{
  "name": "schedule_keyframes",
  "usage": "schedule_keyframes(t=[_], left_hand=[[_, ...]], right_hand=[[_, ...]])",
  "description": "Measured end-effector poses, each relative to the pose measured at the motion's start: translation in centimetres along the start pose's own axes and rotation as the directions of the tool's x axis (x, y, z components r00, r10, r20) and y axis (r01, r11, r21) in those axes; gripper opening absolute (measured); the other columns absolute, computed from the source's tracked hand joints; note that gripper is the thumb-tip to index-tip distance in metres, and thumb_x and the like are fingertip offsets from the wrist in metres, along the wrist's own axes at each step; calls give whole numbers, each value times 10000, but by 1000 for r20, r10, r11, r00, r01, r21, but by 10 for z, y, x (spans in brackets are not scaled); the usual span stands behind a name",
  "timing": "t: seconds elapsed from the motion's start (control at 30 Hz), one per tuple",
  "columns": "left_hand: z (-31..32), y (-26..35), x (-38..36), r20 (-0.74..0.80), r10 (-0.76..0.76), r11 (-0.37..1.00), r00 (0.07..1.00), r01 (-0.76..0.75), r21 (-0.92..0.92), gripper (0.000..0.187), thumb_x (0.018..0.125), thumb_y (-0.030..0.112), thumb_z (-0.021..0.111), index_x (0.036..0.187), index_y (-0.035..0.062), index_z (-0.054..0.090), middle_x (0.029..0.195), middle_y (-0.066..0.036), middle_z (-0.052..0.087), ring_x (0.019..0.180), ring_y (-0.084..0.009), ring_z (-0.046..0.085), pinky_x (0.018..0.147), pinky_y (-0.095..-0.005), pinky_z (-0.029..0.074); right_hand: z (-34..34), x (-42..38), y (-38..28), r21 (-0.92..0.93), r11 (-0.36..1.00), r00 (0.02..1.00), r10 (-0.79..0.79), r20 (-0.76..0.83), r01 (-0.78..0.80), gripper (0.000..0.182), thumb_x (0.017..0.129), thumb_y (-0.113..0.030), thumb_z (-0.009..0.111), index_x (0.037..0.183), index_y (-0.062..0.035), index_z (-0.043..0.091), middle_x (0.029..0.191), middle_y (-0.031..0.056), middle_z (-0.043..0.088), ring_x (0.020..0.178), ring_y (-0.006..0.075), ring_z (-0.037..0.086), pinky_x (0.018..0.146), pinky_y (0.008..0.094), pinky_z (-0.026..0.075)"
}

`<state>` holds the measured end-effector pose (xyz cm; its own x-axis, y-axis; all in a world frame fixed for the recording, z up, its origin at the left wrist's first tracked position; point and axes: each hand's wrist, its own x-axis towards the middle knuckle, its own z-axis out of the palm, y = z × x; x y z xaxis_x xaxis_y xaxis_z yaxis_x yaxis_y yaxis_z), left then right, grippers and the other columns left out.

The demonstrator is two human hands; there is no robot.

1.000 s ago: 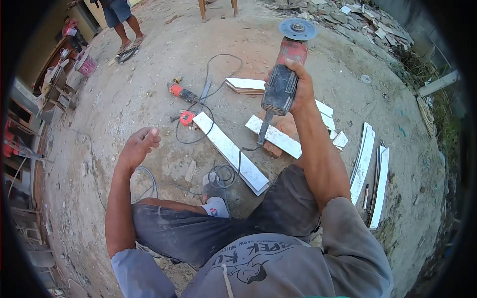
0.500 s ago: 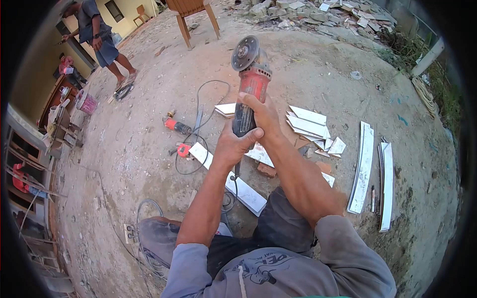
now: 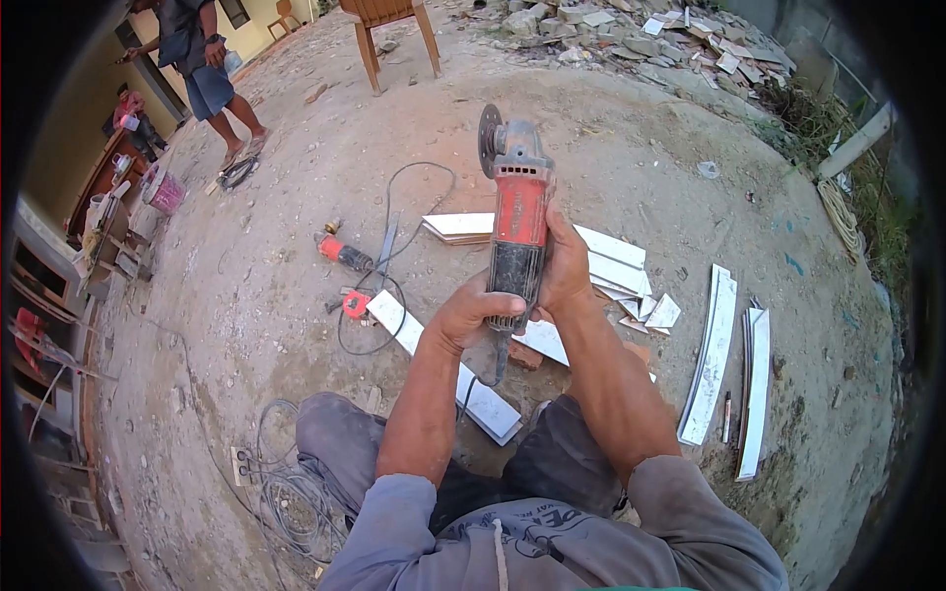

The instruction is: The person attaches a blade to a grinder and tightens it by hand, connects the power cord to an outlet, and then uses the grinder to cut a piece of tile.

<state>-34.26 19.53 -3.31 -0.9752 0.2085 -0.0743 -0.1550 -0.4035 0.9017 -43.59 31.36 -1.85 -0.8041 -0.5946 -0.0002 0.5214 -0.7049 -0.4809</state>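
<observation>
A red and black angle grinder [image 3: 519, 217] is held up before me, its disc [image 3: 490, 141] at the top left, edge partly toward me. My left hand [image 3: 479, 311] grips the lower black end, thumb across it. Along the right side of the body, my right hand [image 3: 566, 264] is wrapped round the grinder. The cord bends down below the handle. Beneath my forearms lies a long white tile strip [image 3: 485, 402]. Cut white tile pieces [image 3: 616, 264] are stacked on the ground behind my right hand.
A second red grinder [image 3: 345, 253] and a red tape measure [image 3: 356, 304] lie left. Long strips [image 3: 711, 355] and a marker [image 3: 727, 418] lie right. Coiled cable [image 3: 296, 507] is by my knee. A person [image 3: 202, 74] stands upper left, near a wooden chair [image 3: 394, 30].
The grinder has turned, so its disc shows more edge-on and its body faces me. Both hands have shifted with it, and my right hand has moved to its side.
</observation>
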Motion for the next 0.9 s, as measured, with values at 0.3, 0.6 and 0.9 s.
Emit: schedule_keyframes(t=[0.3,0.6,0.9], left_hand=[[17,-3,3,-243,214,966,946,-168,195,497,752,174,801,1158,23,557,916,-41,628,764,-130,618,656,-272,515],[22,-4,-8,-321,380,871,867,-220,439,512,725,152,794,1147,-4,550,898,-46,630,757,-122,621,687,-274,517],[6,-10,-10,-326,323,905,889,-189,381,455,738,154,772,1113,9,559,873,-49,635,699,-134,630,646,-288,529]], right_hand=[[-3,10,1,8,1000,995,-21,95,20,504,974,-442,497,1224,-5,526,1028,170,641,904,273,656,796,403,555],[-4,10,7,64,996,978,53,203,-67,597,951,-453,498,1308,25,463,1119,282,609,982,382,645,852,478,548],[-3,18,22,42,994,992,96,86,-100,610,907,-492,545,1244,15,505,1010,270,642,844,381,670,771,489,567]])
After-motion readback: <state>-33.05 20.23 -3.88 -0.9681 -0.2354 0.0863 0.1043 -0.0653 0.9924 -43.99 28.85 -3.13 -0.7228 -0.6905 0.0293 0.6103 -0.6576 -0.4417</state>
